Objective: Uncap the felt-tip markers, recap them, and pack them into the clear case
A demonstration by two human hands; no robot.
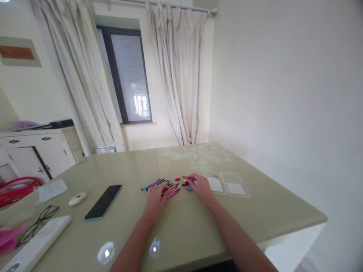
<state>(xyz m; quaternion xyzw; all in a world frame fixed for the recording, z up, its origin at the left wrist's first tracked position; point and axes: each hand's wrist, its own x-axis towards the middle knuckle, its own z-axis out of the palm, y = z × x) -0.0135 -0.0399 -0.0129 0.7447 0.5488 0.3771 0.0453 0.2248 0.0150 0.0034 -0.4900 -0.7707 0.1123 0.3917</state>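
Uncapped felt-tip pens (153,184) of several colours lie in a loose row on the table, most with their tips to the right. My left hand (157,196) is over the near end of the row, its fingers closed around a pink felt-tip pen (173,193). Between the fingertips of my right hand (200,186) is a small pink pen cap (186,177). More loose caps, including an orange and blue pair (188,188), lie under and beside those fingers. A red cap (177,179) sits apart, between the pens and my right hand.
Right of my right hand lies an open clear plastic case (241,189) with white inserts. To the left are a phone (103,202), a white oval object (77,199), glasses (39,223), a face mask (52,190) and a long white device (39,243). A wall borders the glossy table (181,234) on the right.
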